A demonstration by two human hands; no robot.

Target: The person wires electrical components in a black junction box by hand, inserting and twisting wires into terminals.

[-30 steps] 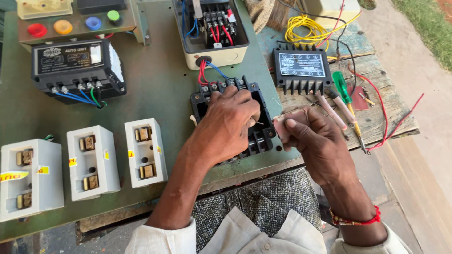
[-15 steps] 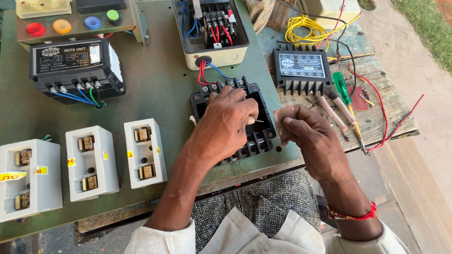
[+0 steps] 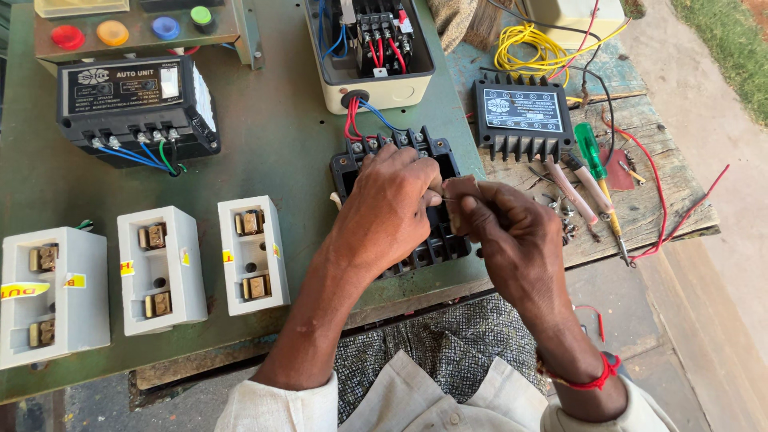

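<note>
green board (image 3: 280, 152), black contactor (image 3: 436, 240), yellow wire (image 3: 524, 48)

The left hand (image 3: 384, 210) covered most of the black terminal block (image 3: 432, 152), hiding its middle and whatever the fingertips pressed there. Just right of the block, the right hand (image 3: 504, 232) pinched something too small to identify. Beyond the block, the cream enclosure (image 3: 376, 90) was cut off by the top edge.

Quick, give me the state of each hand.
Left hand: curled, fingers resting on the black plastic terminal block.
Right hand: pinched shut on a small pale piece; kind unclear.
</note>
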